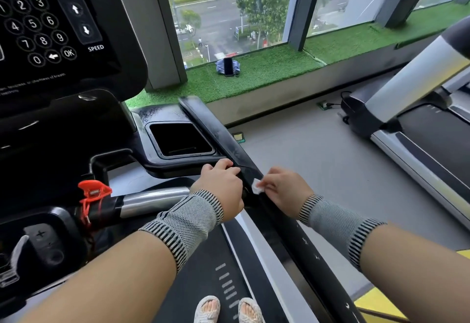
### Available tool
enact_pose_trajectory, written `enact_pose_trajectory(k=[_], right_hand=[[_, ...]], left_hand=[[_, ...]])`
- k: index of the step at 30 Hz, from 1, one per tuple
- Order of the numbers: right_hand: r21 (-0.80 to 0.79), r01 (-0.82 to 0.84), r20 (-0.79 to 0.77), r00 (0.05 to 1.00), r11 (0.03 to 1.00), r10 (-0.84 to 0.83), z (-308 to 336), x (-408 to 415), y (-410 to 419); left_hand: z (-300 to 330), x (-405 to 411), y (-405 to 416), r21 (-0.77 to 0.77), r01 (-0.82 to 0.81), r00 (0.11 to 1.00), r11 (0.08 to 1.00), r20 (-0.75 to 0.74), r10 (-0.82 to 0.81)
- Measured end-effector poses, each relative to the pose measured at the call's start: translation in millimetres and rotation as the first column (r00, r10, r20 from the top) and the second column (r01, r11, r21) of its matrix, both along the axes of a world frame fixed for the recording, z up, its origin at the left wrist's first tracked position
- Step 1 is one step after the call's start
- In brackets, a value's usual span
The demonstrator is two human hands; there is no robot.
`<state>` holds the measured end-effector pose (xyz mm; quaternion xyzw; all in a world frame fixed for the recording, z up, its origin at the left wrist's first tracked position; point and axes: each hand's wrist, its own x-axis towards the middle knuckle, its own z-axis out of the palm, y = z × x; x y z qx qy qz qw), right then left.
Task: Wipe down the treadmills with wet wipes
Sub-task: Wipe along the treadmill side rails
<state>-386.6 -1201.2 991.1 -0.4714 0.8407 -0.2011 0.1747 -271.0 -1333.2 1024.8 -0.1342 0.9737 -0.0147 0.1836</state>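
I stand on a black treadmill whose right side handrail (218,132) runs from the console toward me. My left hand (221,185) curls over the rail's inner edge, just below the cup holder (181,139). My right hand (282,190) pinches a small white wet wipe (256,187) and presses it on the rail's top surface, right beside the left hand. The rail above the hands looks smeared with moisture. The console keypad (38,27) fills the upper left.
A red safety clip (92,190) hangs on the front handlebar at left. A second treadmill (407,109) stands to the right across a grey floor strip. A phone on a blue pouch (227,66) lies on the green turf window ledge. My sandalled feet (226,308) are on the belt.
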Motion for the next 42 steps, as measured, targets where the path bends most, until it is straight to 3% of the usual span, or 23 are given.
enact_pose_trajectory(k=[6,11,17,21,29,34,39,42], right_hand=[[-0.071,0.036,0.006,0.999,0.997,-0.035,1,-1,-43],[-0.06,0.015,0.03,0.999,0.998,-0.013,-2,-1,-1],[-0.067,0.028,0.004,1.0,0.997,-0.028,0,-2,-41],[-0.009,-0.021,0.013,1.0,1.0,0.021,0,-4,2],[-0.081,0.132,0.056,0.99,0.988,-0.128,-1,-8,-38],[0.014,0.138,0.085,0.987,0.99,-0.139,1,-5,7],[-0.015,0.195,0.04,0.98,0.981,-0.194,-2,-11,-29],[0.029,0.2,0.062,0.978,0.979,-0.201,-2,-7,-7]], left_hand=[[-1,-1,0,0.014,-0.007,1.0,1.0,-0.001,0.007],[0,-1,-2,0.01,0.0,1.0,1.0,0.004,0.0],[-3,-1,-1,0.008,0.004,1.0,1.0,-0.015,-0.004],[-1,2,-1,0.012,0.034,0.999,0.999,-0.028,-0.034],[2,3,1,0.021,0.038,0.998,0.999,-0.059,-0.037],[1,2,0,0.032,0.033,0.998,0.999,-0.059,-0.031],[2,2,1,0.028,0.035,0.998,0.999,-0.053,-0.033],[2,2,0,0.026,0.046,0.998,0.999,-0.047,-0.044]])
